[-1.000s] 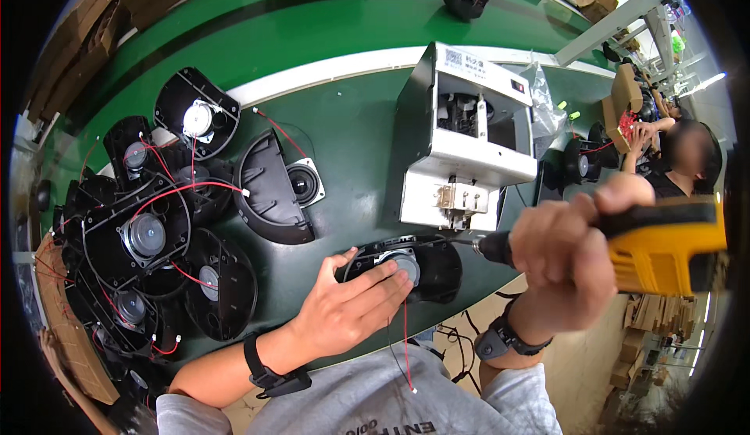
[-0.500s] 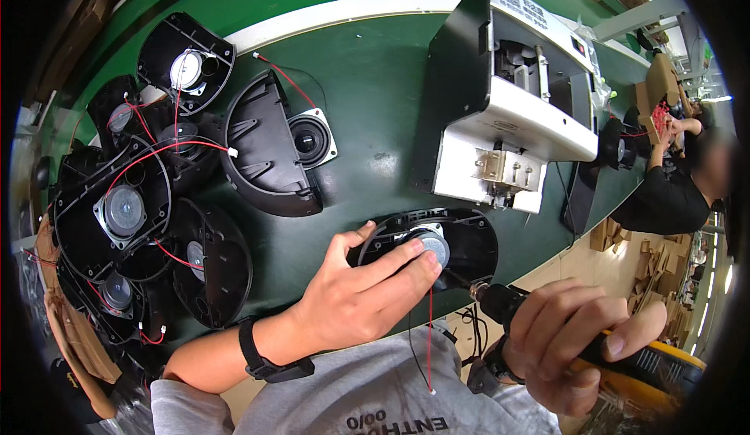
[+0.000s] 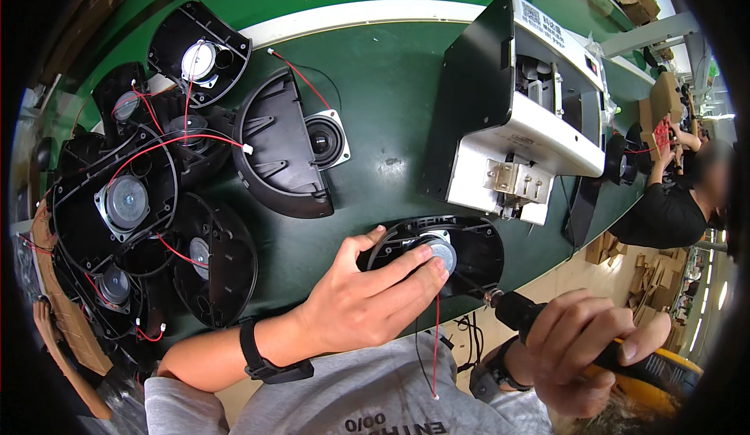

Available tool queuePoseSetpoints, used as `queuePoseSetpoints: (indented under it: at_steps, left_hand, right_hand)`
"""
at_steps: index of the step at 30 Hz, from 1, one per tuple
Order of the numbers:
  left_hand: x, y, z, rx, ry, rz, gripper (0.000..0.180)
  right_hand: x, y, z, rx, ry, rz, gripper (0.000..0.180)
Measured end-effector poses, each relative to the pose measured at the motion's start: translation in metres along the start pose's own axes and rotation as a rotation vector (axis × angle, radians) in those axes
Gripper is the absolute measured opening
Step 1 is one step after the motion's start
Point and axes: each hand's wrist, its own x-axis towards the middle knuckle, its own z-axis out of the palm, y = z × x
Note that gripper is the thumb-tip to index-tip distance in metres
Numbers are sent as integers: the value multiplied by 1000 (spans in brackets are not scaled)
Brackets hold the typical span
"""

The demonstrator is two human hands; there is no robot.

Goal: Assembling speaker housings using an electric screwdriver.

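Note:
A black curved plastic housing (image 3: 480,251) lies on the green bench before me, with a round speaker (image 3: 443,258) seated in it, magnet up. My left hand (image 3: 371,290) holds the speaker: its fingertips rest on the magnet and its thumb reaches the housing's rim. A thin red wire (image 3: 437,341) and a black one hang from the speaker over the bench edge. In my right hand (image 3: 582,345) is a black and yellow electric screwdriver (image 3: 519,310), gripped round its body. Its thin bit points into the housing beside the speaker; the tip's contact is hidden.
Several black housings with speakers and loose wires (image 3: 117,200) are heaped at the left. Another housing (image 3: 277,146) stands beside a speaker (image 3: 326,139) at the middle back. A black and silver machine (image 3: 500,134) occupies the right. Beyond it, a co-worker (image 3: 672,200) handles red wires near a cardboard box.
The whole view has shifted slightly, so the bench things appear a little further right. Both hands keep nearly the same places relative to the housing, and both grips are unchanged.

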Motion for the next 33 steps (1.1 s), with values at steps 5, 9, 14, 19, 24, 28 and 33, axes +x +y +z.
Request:
queuePoseSetpoints:
  at_steps: [5,9,14,19,24,28,33]
  left_hand:
    - [-1,-1,1,73,-24,25,41]
    - [0,3,0,-22,14,-41,48]
    - [2,5,-4,-174,63,-133,50]
    - [18,13,-18,-173,35,-166,41]
    - [35,11,-26,-173,-94,-225,36]
    - [52,15,-40,-81,-241,-233,37]
    - [64,15,-37,52,-412,-111,27]
  right_hand:
    - [3,-5,-2,17,-24,-14,38]
    - [6,-8,-5,21,-26,-41,36]
    - [12,-16,0,47,-14,-44,33]
    - [7,-13,-8,164,-41,64,38]
    - [-4,-4,1,246,78,134,40]
    - [-4,-9,2,245,133,161,39]
    - [-8,-6,-9,272,155,135,37]
